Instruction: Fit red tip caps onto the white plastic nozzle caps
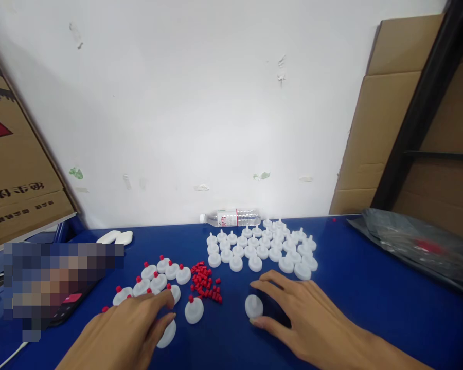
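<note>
Around a single white round cap with a nozzle [253,307] on the blue table, my right hand [301,308] has its thumb and forefinger apart. The thumb tip meets the cap's near edge, while the forefinger is clear of it. My left hand [133,326] is open with curved fingers, its thumb beside a white cap [167,335] that it partly hides. Another white cap with a red tip [194,310] stands between the hands. Small red tips [204,281] lie in a loose pile behind it. Several red-tipped caps [159,281] stand behind my left hand, some partly covered.
Many white caps without red tips [262,251] stand grouped at the back. A clear plastic bottle [231,217] lies against the wall. Two white rounded objects [116,237] are at the back left, a grey plastic bag [416,252] on the right. Cardboard [370,128] leans at the right.
</note>
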Available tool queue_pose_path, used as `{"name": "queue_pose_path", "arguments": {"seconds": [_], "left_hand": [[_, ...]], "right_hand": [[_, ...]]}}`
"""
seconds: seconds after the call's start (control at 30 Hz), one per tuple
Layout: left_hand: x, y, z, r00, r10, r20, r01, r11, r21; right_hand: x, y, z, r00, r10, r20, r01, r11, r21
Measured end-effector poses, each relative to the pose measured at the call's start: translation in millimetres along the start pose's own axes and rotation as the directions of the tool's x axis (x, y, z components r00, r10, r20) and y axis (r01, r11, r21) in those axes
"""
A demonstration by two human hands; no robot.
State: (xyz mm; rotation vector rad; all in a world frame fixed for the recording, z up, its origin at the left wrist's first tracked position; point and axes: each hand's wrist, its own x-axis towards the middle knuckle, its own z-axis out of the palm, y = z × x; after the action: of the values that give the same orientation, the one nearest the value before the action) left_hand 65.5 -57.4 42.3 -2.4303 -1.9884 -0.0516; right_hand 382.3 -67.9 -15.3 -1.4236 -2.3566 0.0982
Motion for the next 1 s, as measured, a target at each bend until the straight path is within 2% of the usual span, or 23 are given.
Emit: {"name": "queue_pose_path", "arguments": {"seconds": [0.1, 0.3, 0.47, 0.63, 0.73, 0.8, 0.9, 1.0], "left_hand": [[3.2, 16.5, -4.7, 0.995, 0.011, 0.103, -0.015, 0.999, 0.039], [9.3, 46.4, -6.8, 0.991, 0.071, 0.112, -0.072, 0.997, 0.013], [12.7, 35.9, -7.7, 0.989, 0.088, 0.119, -0.089, 0.996, 0.006], [13.6, 19.2, -2.8, 0.998, 0.031, 0.048, -0.036, 0.994, 0.101], [13.5, 29.3, -0.8, 0.998, 0.02, 0.053, -0.031, 0.976, 0.214], [14.6, 40.0, -0.3, 0.994, 0.026, 0.107, -0.052, 0.967, 0.249], [18.8, 49.3, 1.5, 0.984, 0.054, 0.168, -0.096, 0.961, 0.259], [23.8, 47.9, 5.0, 0.983, 0.089, 0.158, -0.126, 0.961, 0.245]], "right_hand": [[1.5, -2.3, 0.0, 0.999, 0.003, 0.044, -0.006, 0.997, 0.074], [2.5, -8.0, -4.9, 0.998, 0.014, 0.067, -0.024, 0.99, 0.137], [1.7, -8.1, -7.2, 0.997, 0.018, 0.069, -0.028, 0.99, 0.141], [1.6, -8.7, -7.2, 0.997, 0.01, 0.078, -0.025, 0.979, 0.203], [1.0, -8.7, -5.9, 0.998, 0.002, 0.066, -0.015, 0.98, 0.201], [0.5, -8.3, -4.9, 0.998, -0.007, 0.061, -0.005, 0.983, 0.184], [-0.3, -8.1, -4.4, 0.997, -0.02, 0.078, 0.007, 0.986, 0.165], [-0.9, -8.7, -4.7, 0.997, -0.03, 0.075, 0.018, 0.988, 0.154]]}}
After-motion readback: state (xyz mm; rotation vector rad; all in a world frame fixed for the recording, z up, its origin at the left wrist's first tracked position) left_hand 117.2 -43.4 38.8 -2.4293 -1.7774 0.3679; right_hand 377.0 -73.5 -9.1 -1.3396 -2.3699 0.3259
